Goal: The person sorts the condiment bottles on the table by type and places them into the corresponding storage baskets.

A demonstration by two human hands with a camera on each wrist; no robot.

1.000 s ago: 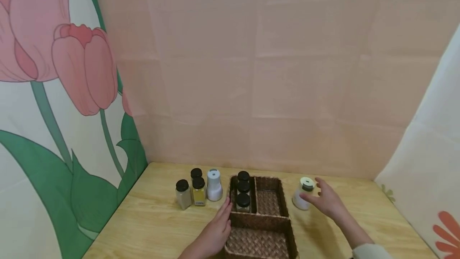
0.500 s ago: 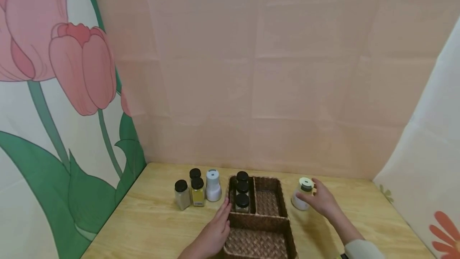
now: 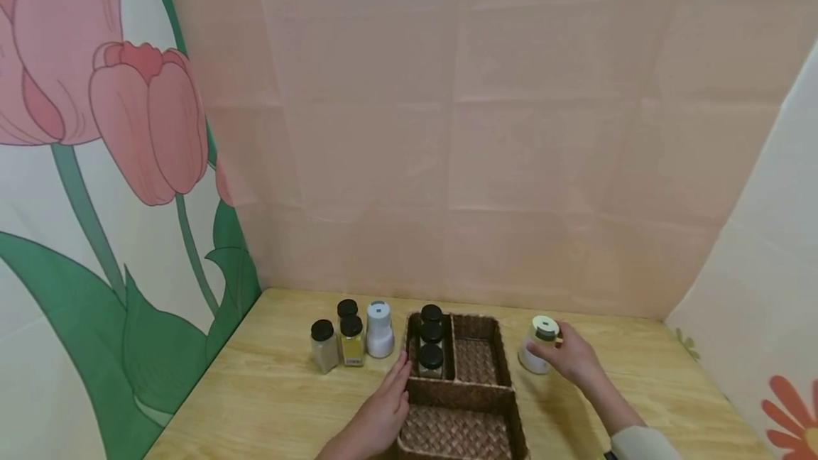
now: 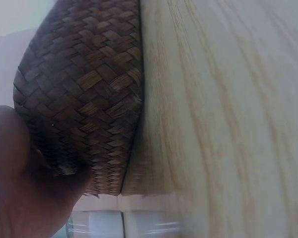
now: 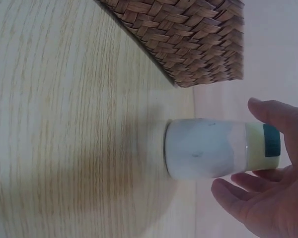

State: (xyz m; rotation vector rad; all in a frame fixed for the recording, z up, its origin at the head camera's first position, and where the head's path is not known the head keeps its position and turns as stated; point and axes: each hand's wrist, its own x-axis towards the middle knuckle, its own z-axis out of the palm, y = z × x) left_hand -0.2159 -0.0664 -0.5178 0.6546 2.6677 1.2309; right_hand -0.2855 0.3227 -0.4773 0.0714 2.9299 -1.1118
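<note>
My right hand (image 3: pixel 571 357) reaches round a seasoning shaker (image 3: pixel 535 355) standing upright on the table, right of a woven basket (image 3: pixel 460 385). Thumb and fingers lie on either side of its pale yellow cap (image 5: pixel 258 147), which has a dark green patch. Whitish contents show through the shaker's body in the right wrist view. My left hand (image 3: pixel 381 410) rests along the basket's left outer wall (image 4: pixel 89 79) with fingers extended. Three black-capped jars (image 3: pixel 431 356) stand in a row in the basket's back-left compartment.
Left of the basket stand a white shaker with a pale blue cap (image 3: pixel 380 332), a black-capped jar with yellow contents (image 3: pixel 352 341), a beige one (image 3: pixel 324 346) and another jar (image 3: pixel 348 307) behind. A pink cloth (image 3: pixel 447 162) hangs beyond the table's back edge.
My right hand has moved in from the right and its thumb and fingers have come round the shaker's cap. The left hand and basket have stayed in place.
</note>
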